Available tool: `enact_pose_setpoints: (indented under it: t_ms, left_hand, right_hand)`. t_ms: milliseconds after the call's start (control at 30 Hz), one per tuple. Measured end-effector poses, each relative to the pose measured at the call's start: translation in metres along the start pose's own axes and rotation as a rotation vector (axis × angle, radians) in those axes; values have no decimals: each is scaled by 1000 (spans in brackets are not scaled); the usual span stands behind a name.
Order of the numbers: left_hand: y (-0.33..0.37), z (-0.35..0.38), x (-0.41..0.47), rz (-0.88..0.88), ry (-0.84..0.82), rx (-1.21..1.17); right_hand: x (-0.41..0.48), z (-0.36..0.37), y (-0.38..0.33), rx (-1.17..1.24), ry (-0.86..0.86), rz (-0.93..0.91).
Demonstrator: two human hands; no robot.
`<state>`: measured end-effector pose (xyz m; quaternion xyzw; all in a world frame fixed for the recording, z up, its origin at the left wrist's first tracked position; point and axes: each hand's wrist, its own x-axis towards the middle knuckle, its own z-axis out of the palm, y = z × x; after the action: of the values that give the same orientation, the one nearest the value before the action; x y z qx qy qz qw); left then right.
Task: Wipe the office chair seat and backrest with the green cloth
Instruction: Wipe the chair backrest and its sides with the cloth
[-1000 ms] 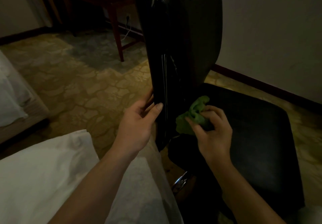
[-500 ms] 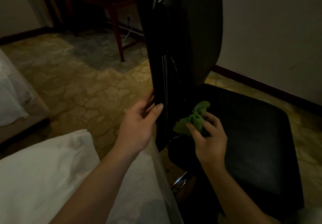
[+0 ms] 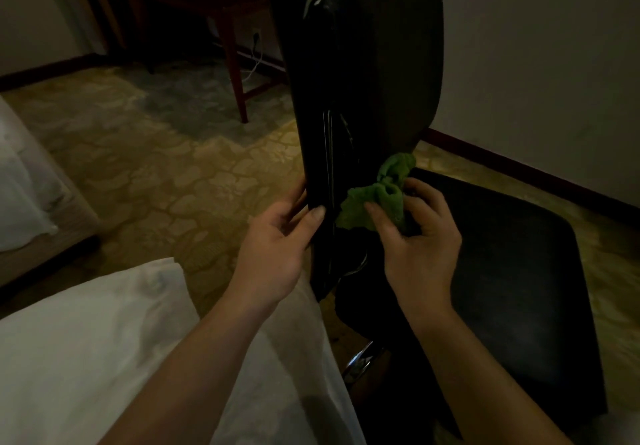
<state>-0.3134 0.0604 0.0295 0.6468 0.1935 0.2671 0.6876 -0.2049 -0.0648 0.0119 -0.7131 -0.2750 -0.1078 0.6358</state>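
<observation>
The crumpled green cloth point(image 3: 377, 198) sat pinched in the curled fingers of the right hand point(image 3: 422, 247), against the lower edge of the tall black padded backrest point(image 3: 374, 63), above the rear edge of the black cushioned seat point(image 3: 519, 254). The left hand point(image 3: 277, 240) clasped the backrest's side edge. Soft and light, the cloth probably handled best gripped mid-bunch.

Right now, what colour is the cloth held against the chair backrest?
Green. The cloth, bunched in the right hand, shows best in the head view.
</observation>
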Motion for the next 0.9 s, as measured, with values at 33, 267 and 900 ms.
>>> enact_pose_setpoints:
  t_ms: [33,267,900]
  left_hand:
    - [0,0,0,-1,2,-6]
    - [0,0,1,-1,6,-12]
    - [4,0,1,-57,18,-55]
  right_hand:
    - [-2,-1,6,2,-6,17]
    - [-37,-9,46,-125,-28,231]
    - [-43,-15,75,-176,-191,178]
